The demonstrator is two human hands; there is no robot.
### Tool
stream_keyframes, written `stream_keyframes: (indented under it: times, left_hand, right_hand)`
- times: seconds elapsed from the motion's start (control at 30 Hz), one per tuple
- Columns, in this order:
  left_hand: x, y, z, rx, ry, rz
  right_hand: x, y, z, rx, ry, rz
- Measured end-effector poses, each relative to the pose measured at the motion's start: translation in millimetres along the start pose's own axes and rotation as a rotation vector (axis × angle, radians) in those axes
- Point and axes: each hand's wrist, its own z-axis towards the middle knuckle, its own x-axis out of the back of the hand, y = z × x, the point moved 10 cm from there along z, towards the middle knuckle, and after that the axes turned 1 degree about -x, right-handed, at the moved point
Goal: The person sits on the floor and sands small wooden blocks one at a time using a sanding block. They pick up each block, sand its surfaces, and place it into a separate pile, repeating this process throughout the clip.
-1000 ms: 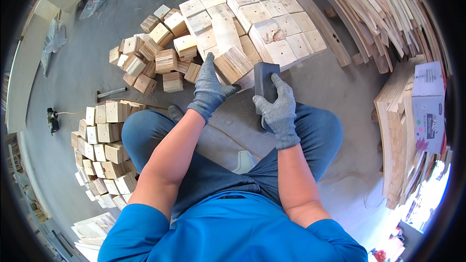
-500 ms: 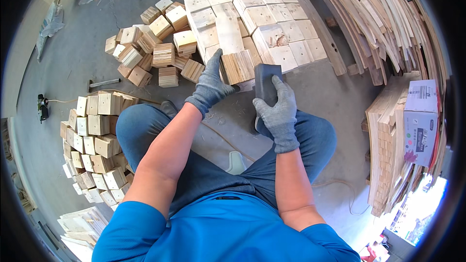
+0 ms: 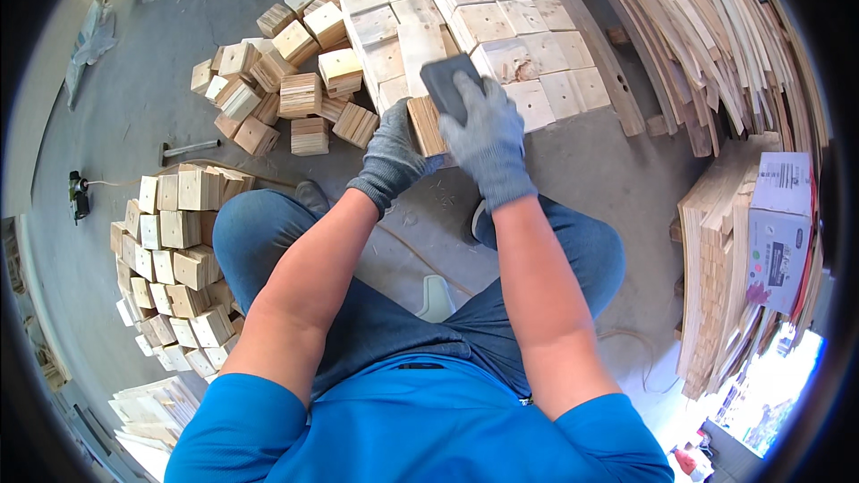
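Observation:
In a grey knit glove, my right hand (image 3: 490,134) grips a dark grey rectangular block (image 3: 445,87) that looks like a sanding block. It lies over the right part of a layered wooden block (image 3: 427,125) and hides much of it. My left hand (image 3: 392,150), gloved the same way, holds that wooden block at its left side, with some fingers hidden beneath or behind it. Just beyond stands a neat stack of pale wooden blocks (image 3: 488,22), several with a small hole in the top face.
Loose wooden blocks (image 3: 300,94) lie heaped at the far left. A hammer (image 3: 190,150) and another block stack (image 3: 179,259) are on the left. Long wooden strips (image 3: 662,27) and a printed carton (image 3: 778,224) stand right. A cord (image 3: 412,250) crosses the floor between my legs.
My right hand has moved left and forward, bringing the dark grey block from beside the layered wooden block to over it. My left hand stays nearly in place, its thumb lower.

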Motion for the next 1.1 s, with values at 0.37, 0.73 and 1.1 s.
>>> stream_keyframes:
  times: [0.37, 0.73, 1.1]
  left_hand:
    - [-0.3, 20.4, -2.3, 0.012, 0.028, 0.090]
    - [-3.2, 11.0, -0.4, 0.017, 0.004, 0.163]
    - [1.7, 13.4, -2.6, 0.012, -0.005, 0.097]
  right_hand:
    - [1.7, 21.7, -79.7, -0.024, 0.025, -0.039]
    - [1.9, 30.1, -22.3, -0.026, 0.083, -0.016]
    - [4.1, 23.1, -64.9, -0.034, 0.062, -0.011]
